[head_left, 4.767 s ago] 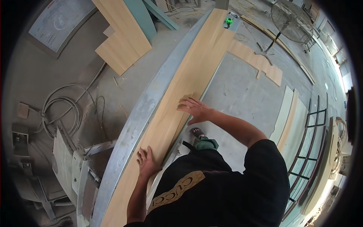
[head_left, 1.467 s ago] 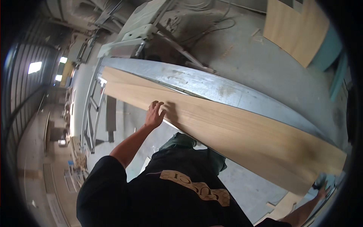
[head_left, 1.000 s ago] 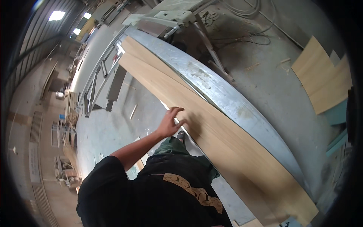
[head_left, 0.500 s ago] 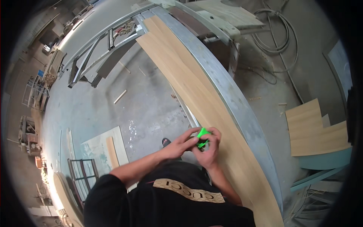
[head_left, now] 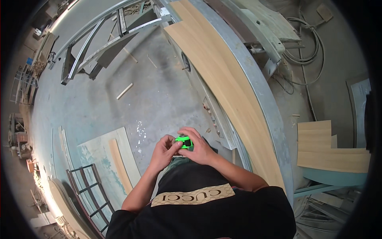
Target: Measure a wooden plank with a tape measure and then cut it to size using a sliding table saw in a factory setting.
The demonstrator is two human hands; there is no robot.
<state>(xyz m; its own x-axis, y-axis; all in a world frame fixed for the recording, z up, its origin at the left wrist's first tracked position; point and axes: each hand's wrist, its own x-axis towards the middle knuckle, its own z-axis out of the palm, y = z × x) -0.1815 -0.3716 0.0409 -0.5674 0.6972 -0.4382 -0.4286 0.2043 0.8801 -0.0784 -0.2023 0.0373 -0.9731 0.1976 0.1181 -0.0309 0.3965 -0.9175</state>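
A small green-and-black tape measure (head_left: 184, 140) is held in front of my body, off the near side of the long machine table. My right hand (head_left: 200, 148) wraps round its far and right sides with bent fingers. From the left, my left hand (head_left: 162, 153) pinches the same tape measure with thumb and fingers. Its blade cannot be made out. To the right of both hands, apart from them, a long light wood board (head_left: 227, 83) lies on the grey metal table (head_left: 266, 89).
A metal side frame (head_left: 99, 53) juts out from the table at the upper left. A pale panel with a wood strip (head_left: 119, 161) and a dark rack (head_left: 90, 193) are at lower left. Stepped wood panels (head_left: 318, 153) stand at right, below a coiled hose (head_left: 314, 53).
Both hands have drawn the tape measure left and closer to my body, away from the board. My view has shifted, so the table shows more of its side.
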